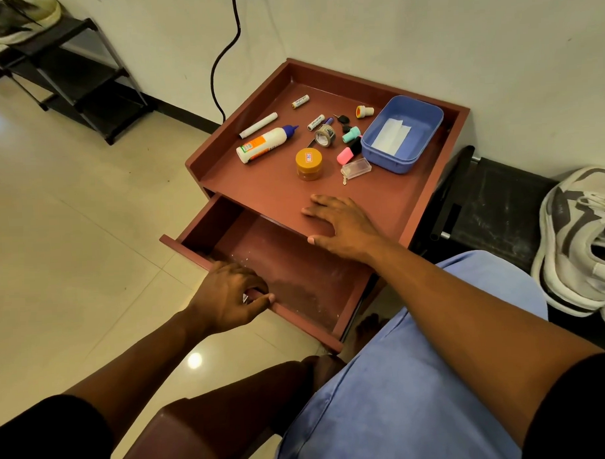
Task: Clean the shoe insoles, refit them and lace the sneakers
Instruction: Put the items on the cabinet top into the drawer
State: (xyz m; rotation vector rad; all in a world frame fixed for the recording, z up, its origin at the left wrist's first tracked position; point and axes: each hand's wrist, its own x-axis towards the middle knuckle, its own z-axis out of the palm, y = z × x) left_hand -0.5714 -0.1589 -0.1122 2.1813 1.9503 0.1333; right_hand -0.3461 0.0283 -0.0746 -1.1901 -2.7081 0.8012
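Red-brown wood frames the step in hand: the drawer (289, 274) of the small table (389, 205) stands pulled out, and your left hand (228, 293) is clenched on its front edge, fingers curled over the lip with something small and metallic, perhaps the pull, showing between them. Your right hand (342, 224) grasps nothing; it lies flat and spread on the tabletop at the near edge, bracing the table. Keep it there, since the table looks light and likely to shift when the drawer moves. Inside the drawer you see only dust and pale specks, so I judge there is nothing for the insoles in it. Slide it straight along its run, pushing from the middle of the front, because a push from one corner would probably jam it. Mind the glue bottle (264, 144), jar (309, 164) and blue tub (404, 133) on top; a jolt could roll the loose bits. The sneakers (582, 240) wait on the dark bench (492, 205) to your right, well apart from both hands, laces loose. Whether the insoles are inside them cannot be told from here.
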